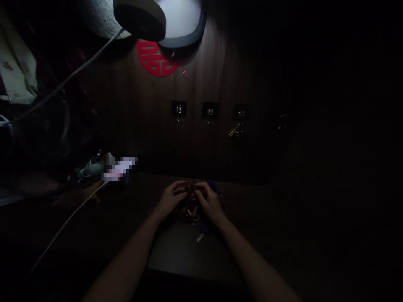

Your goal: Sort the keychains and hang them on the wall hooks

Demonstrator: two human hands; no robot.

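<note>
In dim light, both hands meet over a dark surface. My left hand (172, 199) pinches a small brownish, beaded-looking piece (190, 187) from the left. From the other side, my right hand (210, 202) has its fingertips closed on the same piece. Its exact kind is too dark to make out. Just below the hands lies a small jumble of dark items with yellow and reddish bits (192, 213). Something blue (211, 184) shows behind my right hand, and a small pale tag-like strip (200, 237) lies nearer to me.
A lit lamp (181, 23) hangs above a dark wooden wall with a red cut-out ornament (154, 58). Several hooks on square mounts (210, 110) run along it. At left, a pale blurred-out rectangle (121, 168) has a white cable (72, 216) trailing from it.
</note>
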